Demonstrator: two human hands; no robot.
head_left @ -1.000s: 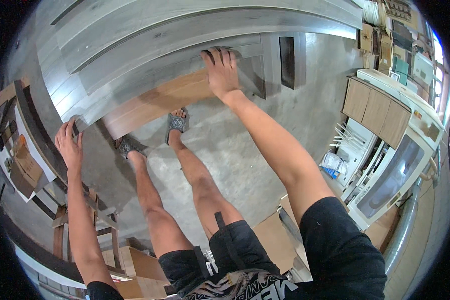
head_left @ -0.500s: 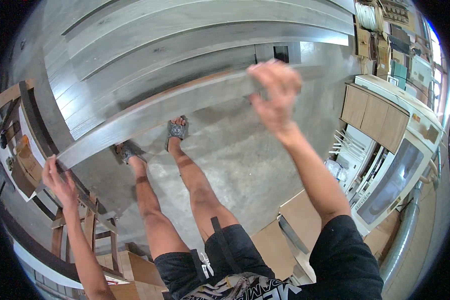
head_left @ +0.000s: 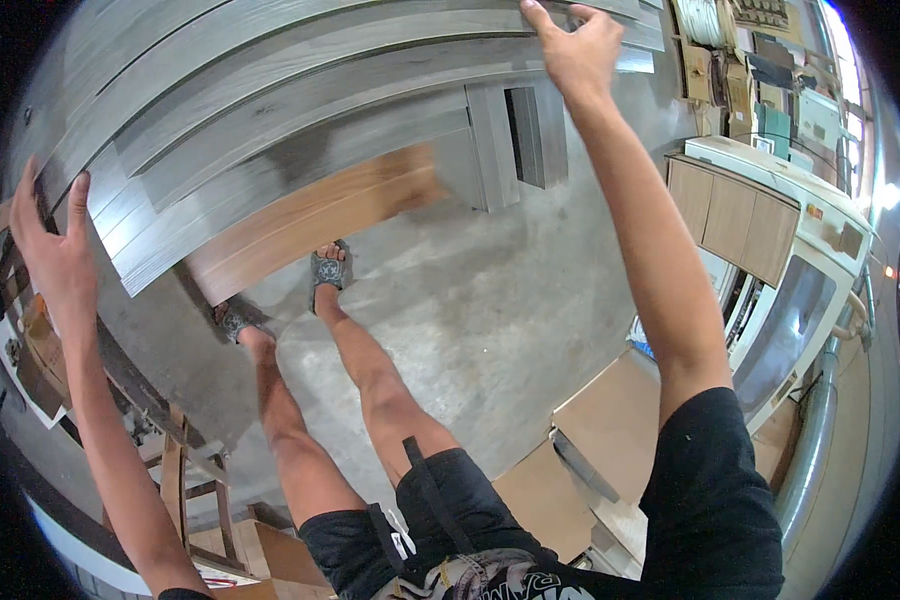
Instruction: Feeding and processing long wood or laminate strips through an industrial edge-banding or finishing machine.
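A long grey board [head_left: 300,50] with wood grain spans the top of the view, in front of several similar grey boards. My left hand [head_left: 58,245] grips its left end, thumb and fingers on either side. Toward the right end, my right hand [head_left: 585,55] has thumb and fingers about the board's edge; the fingertips are partly cut off by the picture's top. Below, a brown wood-grain panel [head_left: 315,220] lies slanting close to my sandalled feet, its right end blurred. Beside it stands a grey upright piece [head_left: 540,135] with a dark opening.
A white machine [head_left: 815,320] with wood-coloured panels leaning on it is at the right. Brown flat sheets [head_left: 610,420] lie at lower right. A wooden frame stand [head_left: 175,470] and a cluttered workbench are at the left. A coil of white cable [head_left: 705,25] hangs far right.
Both my hands have moved up and away from me with the grey board, the left one clearly farther. The brown panel by my feet, mostly covered before, now shows.
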